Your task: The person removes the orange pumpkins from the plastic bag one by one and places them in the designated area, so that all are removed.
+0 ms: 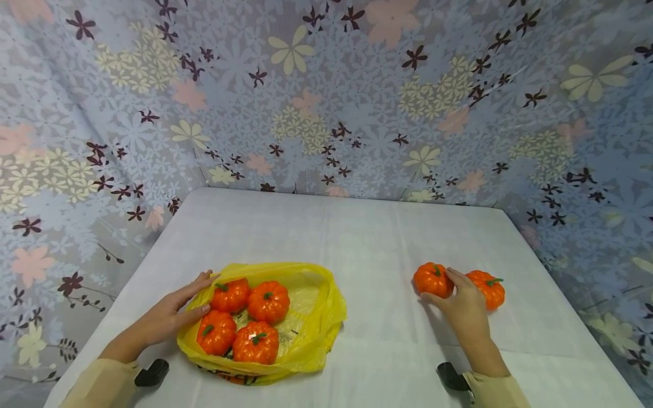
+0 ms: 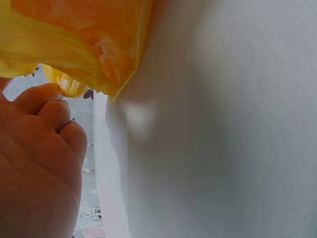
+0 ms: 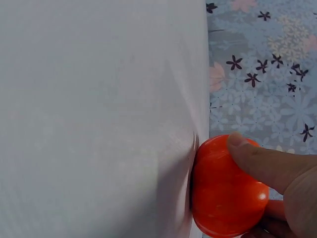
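A yellow plastic bag (image 1: 311, 340) lies with its mouth spread wide, and several small orange toy pumpkins (image 1: 268, 302) with green stems sit inside it. My left hand (image 1: 173, 314) holds the bag's left rim, thumb towards the pumpkins; in the left wrist view, the curled fingers (image 2: 57, 116) are beside the yellow plastic. On the right, my right hand (image 1: 465, 306) grips a toy pumpkin (image 1: 431, 280) between thumb and fingers. The right wrist view has this pumpkin (image 3: 225, 191) against the white surface, the thumb across it. Another toy pumpkin (image 1: 488, 290) sits just right of that hand, partly covered by it.
A white cloth covers the table (image 1: 357, 238), with bare cloth between the bag and the right-hand pumpkins. Behind and at both sides hangs a flowered curtain (image 1: 326, 102). Dark wrist devices (image 1: 152, 373) show near both beige sleeves.
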The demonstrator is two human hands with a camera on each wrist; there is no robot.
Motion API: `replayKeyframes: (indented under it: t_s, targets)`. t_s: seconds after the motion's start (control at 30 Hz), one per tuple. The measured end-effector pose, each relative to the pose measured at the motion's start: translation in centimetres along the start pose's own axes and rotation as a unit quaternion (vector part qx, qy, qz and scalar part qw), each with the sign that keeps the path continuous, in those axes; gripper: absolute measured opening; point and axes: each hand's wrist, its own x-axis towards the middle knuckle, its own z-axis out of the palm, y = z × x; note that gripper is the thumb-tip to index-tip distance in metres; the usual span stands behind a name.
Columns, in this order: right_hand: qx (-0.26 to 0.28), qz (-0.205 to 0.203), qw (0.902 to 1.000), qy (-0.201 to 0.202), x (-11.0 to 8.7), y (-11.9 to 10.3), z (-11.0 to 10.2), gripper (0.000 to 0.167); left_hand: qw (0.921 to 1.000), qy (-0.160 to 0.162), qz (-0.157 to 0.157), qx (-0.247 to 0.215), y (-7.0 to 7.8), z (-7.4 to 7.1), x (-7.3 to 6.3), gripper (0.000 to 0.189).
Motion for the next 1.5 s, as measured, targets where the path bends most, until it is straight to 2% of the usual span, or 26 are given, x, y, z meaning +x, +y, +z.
replayKeyframes:
  t_s: [0.13,0.33,0.47,0.57,0.77,1.0,1.2,1.5]
  targets:
    - [0.018,-0.008,0.9997,0.016,-0.3,0.2,-0.1,0.089,1.0,0.0,0.003,0.001,0.0,0.0,0.1,0.059]
    - [0.049,-0.021,0.9978,0.04,-0.4,0.0,-0.5,0.102,1.0,-0.001,0.005,-0.003,0.1,-0.2,0.1,0.059]
    - [0.059,-0.037,0.9962,0.053,-0.7,-0.5,-0.8,0.102,1.0,-0.004,0.0,-0.007,0.0,-0.2,0.1,0.059]
    - [0.061,-0.062,0.9937,0.071,-0.7,-1.0,-0.9,0.099,0.9999,-0.004,-0.007,-0.011,0.0,-0.1,0.1,0.06]
    - [0.065,-0.116,0.9867,0.094,-0.8,-1.9,-1.0,0.094,0.9999,-0.001,0.007,-0.008,0.2,-0.3,0.1,0.06]
    - [0.08,-0.128,0.9854,0.079,-1.1,-2.8,-0.9,0.093,1.0,-0.001,-0.003,0.001,0.2,-0.3,0.0,0.06]
    - [0.099,-0.142,0.983,0.061,-1.4,-3.8,-0.5,0.092,1.0,0.001,0.005,-0.001,0.2,-0.2,0.0,0.06]
    - [0.122,-0.134,0.9829,0.032,-1.6,-4.6,0.2,0.093,1.0,0.001,0.008,-0.006,0.2,-0.2,0.0,0.059]
